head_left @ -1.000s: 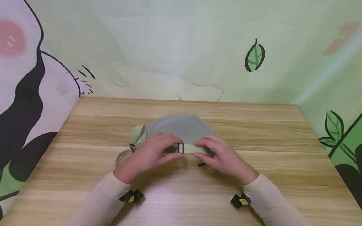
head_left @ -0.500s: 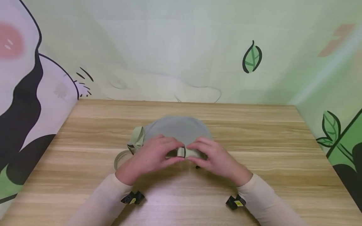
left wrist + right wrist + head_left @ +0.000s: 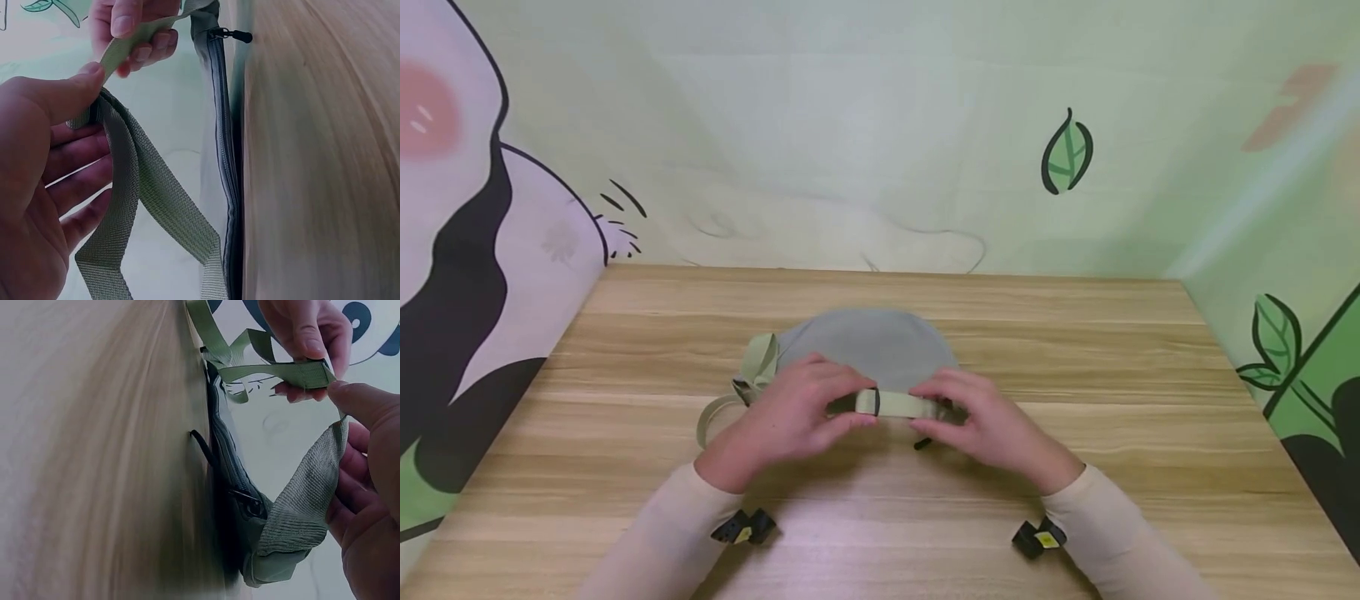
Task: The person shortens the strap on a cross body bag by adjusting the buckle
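Note:
A grey zippered bag [image 3: 872, 342] lies on the wooden table, its pale green webbing strap [image 3: 898, 405] stretched between both hands in front of it. My left hand [image 3: 793, 408] pinches the strap at a dark slider buckle [image 3: 876, 402]; in the left wrist view a doubled length of strap [image 3: 165, 187] hangs down from that grip. My right hand [image 3: 992, 417] pinches the strap to the right of the buckle. In the right wrist view the strap [image 3: 300, 494] runs from those fingers down to the bag's end. The zipper [image 3: 220, 112] faces the person.
A loose strap loop [image 3: 760, 358] rises at the bag's left end, and another loop [image 3: 711, 421] lies beside the left wrist. A black zipper pull [image 3: 922, 443] sticks out at the front right. Printed wall panels [image 3: 850, 150] border the wooden table [image 3: 1112, 350].
The right hand slid left along the strap to the buckle, then moved back right. The left hand and buckle shifted slightly left, leaving a taut stretch of strap between the hands.

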### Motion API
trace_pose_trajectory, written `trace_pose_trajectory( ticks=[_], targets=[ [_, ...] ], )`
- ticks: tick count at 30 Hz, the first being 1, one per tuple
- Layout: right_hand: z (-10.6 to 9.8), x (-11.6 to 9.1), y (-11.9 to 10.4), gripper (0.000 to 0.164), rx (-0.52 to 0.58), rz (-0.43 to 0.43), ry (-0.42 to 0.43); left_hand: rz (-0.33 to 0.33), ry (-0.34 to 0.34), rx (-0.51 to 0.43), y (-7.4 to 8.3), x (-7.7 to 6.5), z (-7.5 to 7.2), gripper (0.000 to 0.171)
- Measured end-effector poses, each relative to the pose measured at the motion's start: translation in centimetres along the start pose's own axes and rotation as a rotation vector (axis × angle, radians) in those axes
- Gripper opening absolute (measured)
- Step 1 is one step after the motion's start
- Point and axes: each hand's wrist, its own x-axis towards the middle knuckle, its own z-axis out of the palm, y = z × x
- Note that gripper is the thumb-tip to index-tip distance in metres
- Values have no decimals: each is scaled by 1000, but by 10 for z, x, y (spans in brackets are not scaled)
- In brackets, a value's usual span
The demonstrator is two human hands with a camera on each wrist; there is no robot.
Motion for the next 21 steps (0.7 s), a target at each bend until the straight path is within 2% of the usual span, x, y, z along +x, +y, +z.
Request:
trace_pose_trajectory(
  ticks=[11,16,21],
  targets=[
    [1,4,3,30,-64,-134,62,-62,-72,-10,1,0,0,31],
    [3,7,1,31,-92,-159,60,-54,-85,-15,1,3,3,33],
    [6,12,-1,39,-118,-175,45,-35,-90,-52,1,7,6,37]
  ],
)
